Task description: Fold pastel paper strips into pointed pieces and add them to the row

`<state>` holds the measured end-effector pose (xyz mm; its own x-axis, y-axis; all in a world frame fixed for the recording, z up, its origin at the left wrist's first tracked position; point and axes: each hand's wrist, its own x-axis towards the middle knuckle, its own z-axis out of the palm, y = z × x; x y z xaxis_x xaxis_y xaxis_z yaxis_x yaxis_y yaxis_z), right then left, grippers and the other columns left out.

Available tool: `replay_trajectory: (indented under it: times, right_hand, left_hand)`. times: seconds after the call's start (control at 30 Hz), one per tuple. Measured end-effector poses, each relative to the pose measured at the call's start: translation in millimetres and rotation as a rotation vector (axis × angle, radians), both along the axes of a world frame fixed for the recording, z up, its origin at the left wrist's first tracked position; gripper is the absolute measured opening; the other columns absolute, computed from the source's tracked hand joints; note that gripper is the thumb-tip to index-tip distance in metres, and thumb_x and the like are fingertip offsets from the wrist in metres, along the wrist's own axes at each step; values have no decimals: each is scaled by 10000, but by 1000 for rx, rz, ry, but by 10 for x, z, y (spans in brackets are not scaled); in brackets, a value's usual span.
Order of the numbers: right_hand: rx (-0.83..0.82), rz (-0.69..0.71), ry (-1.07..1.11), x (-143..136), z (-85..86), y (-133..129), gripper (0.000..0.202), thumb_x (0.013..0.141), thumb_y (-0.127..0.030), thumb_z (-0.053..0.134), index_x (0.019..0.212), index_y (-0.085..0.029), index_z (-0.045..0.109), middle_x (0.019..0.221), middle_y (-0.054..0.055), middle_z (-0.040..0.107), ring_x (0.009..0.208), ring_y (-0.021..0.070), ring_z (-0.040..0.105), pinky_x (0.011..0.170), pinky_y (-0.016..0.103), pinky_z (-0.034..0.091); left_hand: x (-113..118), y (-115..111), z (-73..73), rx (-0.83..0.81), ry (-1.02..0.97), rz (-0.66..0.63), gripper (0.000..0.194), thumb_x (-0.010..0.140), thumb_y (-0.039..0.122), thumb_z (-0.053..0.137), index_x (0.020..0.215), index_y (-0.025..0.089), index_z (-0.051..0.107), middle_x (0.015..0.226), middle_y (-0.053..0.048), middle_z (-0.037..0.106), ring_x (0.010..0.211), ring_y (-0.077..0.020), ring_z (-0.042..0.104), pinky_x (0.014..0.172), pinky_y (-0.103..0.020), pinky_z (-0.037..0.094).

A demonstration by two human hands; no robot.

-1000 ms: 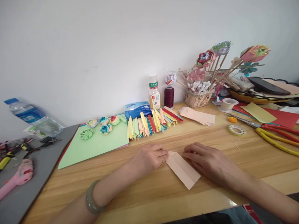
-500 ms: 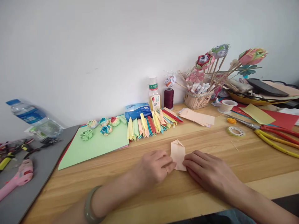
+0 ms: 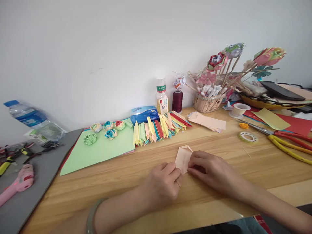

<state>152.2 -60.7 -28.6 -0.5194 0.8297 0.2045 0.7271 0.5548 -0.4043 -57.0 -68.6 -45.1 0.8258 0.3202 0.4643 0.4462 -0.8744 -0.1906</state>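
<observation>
A small peach paper strip (image 3: 183,158) lies on the wooden table between my hands, its top corners folded inward to a blunt point. My left hand (image 3: 164,182), with a ring on one finger and a bangle on the wrist, is closed on the paper's lower left edge. On the other side, the curled fingers of my right hand (image 3: 211,170) pinch its right edge. My fingertips cover the strip's lower corners in part. Just behind it lies a row of folded paper pieces (image 3: 156,130) in several colours, and a stack of peach strips (image 3: 207,122) beside them.
Paper rosettes (image 3: 110,134) sit on green sheets (image 3: 92,159) at left. A pink glue gun (image 3: 20,182) and a bottle (image 3: 34,118) are farther left. At right are scissors (image 3: 282,138), a tape roll (image 3: 248,137) and a basket of paper flowers (image 3: 208,103).
The paper strip has tilted and shifted slightly left. My left hand has moved a little toward me; my right hand has moved up along the paper's edge, its fingers more curled.
</observation>
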Motion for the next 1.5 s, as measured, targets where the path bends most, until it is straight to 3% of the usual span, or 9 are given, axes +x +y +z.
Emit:
replay_trajectory:
  times: [0.27,0.43,0.6,0.83,1.03,1.27,1.5]
  right_hand:
    - [-150,-111,-18,-92,25,-1,145,783,-109,491,673,-181,553,731,20,580,645,146,532,589,249,385]
    - [-134,-120,-16,-101,17,-4,129,778,-119,484,688,-184,551,740,21,579,648,147,527,584,249,377]
    - [-121,-105,2,-94,-9,-2,114,782,-133,487,700,-183,549,743,25,578,647,147,519,578,250,374]
    - [-120,-119,-44,-118,26,-28,145,791,-101,459,684,-183,512,742,28,562,650,150,519,572,251,367]
    - [-75,-142,-98,-148,13,-38,169,849,-161,464,686,-185,501,749,34,557,660,157,526,581,259,373]
    - [-37,-76,-61,-111,-68,-19,150,860,-127,456,731,-179,509,794,49,562,734,173,538,640,276,407]
    - [-52,-45,-17,-39,-102,-6,102,846,-112,481,769,-177,496,806,46,553,720,171,539,614,274,428]
  left_hand:
    - [-15,-3,-10,-170,-24,12,260,874,57,364,807,101,611,734,-77,574,745,-187,526,616,-281,493]
    - [-6,8,9,-191,-45,-7,261,882,76,376,798,102,622,715,-79,582,728,-187,523,639,-294,503]
    - [9,-6,5,-222,-66,55,217,898,116,416,986,99,614,806,-73,589,777,-194,530,639,-304,504]
    - [-21,-7,-13,-368,-22,99,227,901,121,431,1040,149,607,935,-61,570,860,-205,516,650,-297,494]
    - [-16,7,-12,-421,16,108,229,892,99,436,1035,143,609,937,-61,555,875,-215,513,660,-303,504]
    - [-18,-7,74,-518,29,112,245,905,94,443,1071,137,617,988,-74,563,933,-225,519,735,-321,514]
    - [-1,-52,192,-578,177,157,286,908,85,434,1127,155,604,1073,-75,552,994,-231,509,758,-328,507]
